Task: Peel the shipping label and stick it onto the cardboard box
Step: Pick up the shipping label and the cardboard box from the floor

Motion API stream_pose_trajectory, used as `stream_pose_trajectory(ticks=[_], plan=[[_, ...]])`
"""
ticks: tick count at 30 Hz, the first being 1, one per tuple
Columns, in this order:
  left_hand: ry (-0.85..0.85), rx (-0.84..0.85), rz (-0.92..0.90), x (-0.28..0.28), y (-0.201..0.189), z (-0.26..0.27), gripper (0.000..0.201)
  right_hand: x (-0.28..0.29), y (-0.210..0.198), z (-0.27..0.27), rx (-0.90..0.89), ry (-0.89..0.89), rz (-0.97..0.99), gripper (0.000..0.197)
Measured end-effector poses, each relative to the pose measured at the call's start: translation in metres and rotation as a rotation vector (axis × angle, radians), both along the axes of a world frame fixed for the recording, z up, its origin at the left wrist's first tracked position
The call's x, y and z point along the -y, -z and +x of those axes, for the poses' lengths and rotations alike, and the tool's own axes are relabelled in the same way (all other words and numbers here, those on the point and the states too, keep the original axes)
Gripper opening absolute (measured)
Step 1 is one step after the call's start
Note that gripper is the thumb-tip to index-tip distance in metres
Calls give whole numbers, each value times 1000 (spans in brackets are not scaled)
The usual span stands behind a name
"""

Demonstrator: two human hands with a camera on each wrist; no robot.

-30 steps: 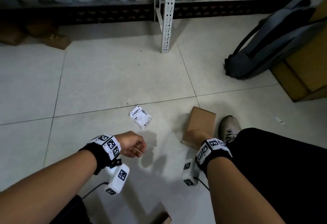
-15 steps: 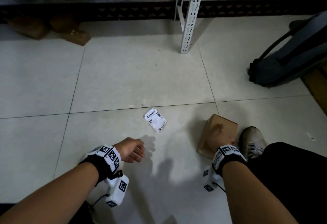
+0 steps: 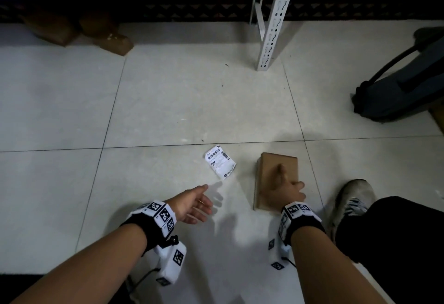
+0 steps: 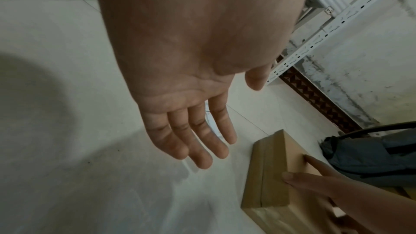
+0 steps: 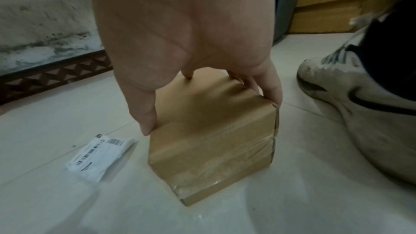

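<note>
A white shipping label [image 3: 219,161] [image 5: 99,156] with barcodes lies flat on the tiled floor, one end slightly curled. Just right of it sits a small taped cardboard box [image 3: 276,171] [image 5: 211,140] [image 4: 270,175]. My right hand [image 3: 284,189] [image 5: 193,70] rests on the box's top, thumb at its left edge and fingers spread to the right edge. My left hand [image 3: 198,204] [image 4: 195,141] hovers palm-open over the floor, a short way short of the label and touching nothing. In the left wrist view its fingers hide most of the label.
A white perforated shelf post [image 3: 271,22] stands at the back. A dark backpack [image 3: 403,83] lies at the right. My shoe [image 3: 350,205] and dark trouser leg are right of the box. Brown parcels [image 3: 113,42] sit by the far-left wall.
My left hand has uncurled its fingers and reached forward towards the label. The right hand has stayed on the box. The head view has shifted.
</note>
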State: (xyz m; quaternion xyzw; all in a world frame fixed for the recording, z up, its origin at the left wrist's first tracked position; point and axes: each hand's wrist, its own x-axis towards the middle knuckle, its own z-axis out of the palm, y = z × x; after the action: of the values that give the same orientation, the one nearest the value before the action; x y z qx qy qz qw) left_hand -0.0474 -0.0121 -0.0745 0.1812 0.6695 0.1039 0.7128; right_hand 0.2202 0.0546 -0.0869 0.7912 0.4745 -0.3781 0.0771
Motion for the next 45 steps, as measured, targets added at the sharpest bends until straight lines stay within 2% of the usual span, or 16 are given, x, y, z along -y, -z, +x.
stream_pose_trajectory(ticks=[3,6,9,12,15,17,21,24,27,30,32,35,38,41,44,45], plan=[[-51,-47,8,4,2,-11,59,7,8,-7,-23,35,8,110],[-38,-71,-29,12,5,-21,60,13,9,-15,139,-23,43,112],[-15,-81,-38,13,9,-19,60,17,0,-37,360,-241,305,88],[-48,-100,-4,14,15,-15,62,14,-11,-72,256,-448,501,55],[-60,-113,11,14,21,-7,68,10,-7,-97,83,-595,484,52],[-59,-116,9,12,26,-5,71,5,-2,-108,26,-574,367,56],[-36,-121,41,13,36,-2,70,-1,20,-116,26,-451,62,62],[-23,-103,16,19,39,0,70,-1,43,-117,-29,-421,4,60],[-44,-103,-13,22,44,-5,70,-5,56,-122,-16,-469,-46,77],[-81,-129,-30,23,46,-13,67,-11,61,-131,-7,-537,-49,84],[-100,-131,-31,22,45,-17,66,-13,63,-138,8,-544,-1,77],[-120,-95,-46,18,42,-21,63,-18,60,-140,18,-548,126,52],[-117,-58,-20,6,41,-25,49,-23,54,-136,-150,-542,184,31],[-166,-62,24,-11,33,-29,27,-26,39,-129,-252,-342,257,27],[-219,-73,59,-24,22,-26,25,-21,23,-122,-407,-107,330,17],[-240,-53,69,-27,15,-22,26,-16,15,-119,-463,-40,334,19]])
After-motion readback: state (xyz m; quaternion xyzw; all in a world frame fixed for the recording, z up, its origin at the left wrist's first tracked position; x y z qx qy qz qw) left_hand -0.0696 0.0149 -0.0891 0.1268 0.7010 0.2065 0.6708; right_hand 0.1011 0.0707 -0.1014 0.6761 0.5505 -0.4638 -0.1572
